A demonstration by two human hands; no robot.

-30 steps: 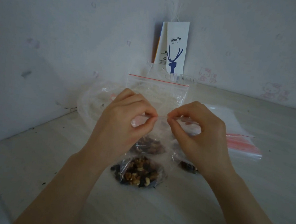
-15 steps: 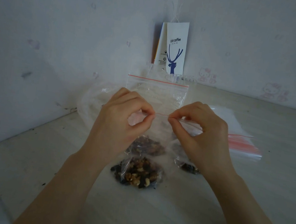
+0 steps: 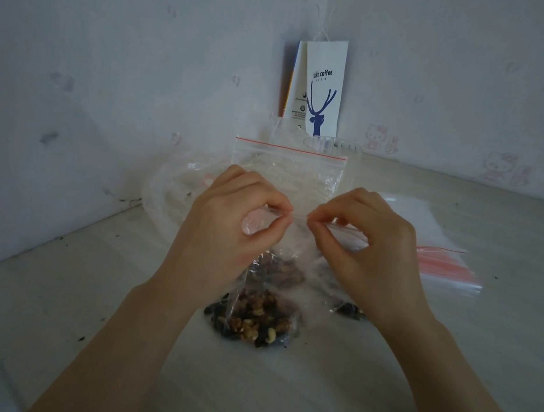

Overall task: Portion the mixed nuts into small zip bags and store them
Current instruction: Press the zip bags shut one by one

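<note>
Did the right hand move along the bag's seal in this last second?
No. The right hand pinches the zip bag at the same spot as before, below and slightly right of the coffee paper bag by the wall.

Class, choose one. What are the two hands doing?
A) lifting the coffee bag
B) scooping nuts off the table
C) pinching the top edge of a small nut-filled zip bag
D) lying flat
C: the left hand and right hand each pinch the top edge of the small zip bag, with mixed nuts in its bottom.
</note>
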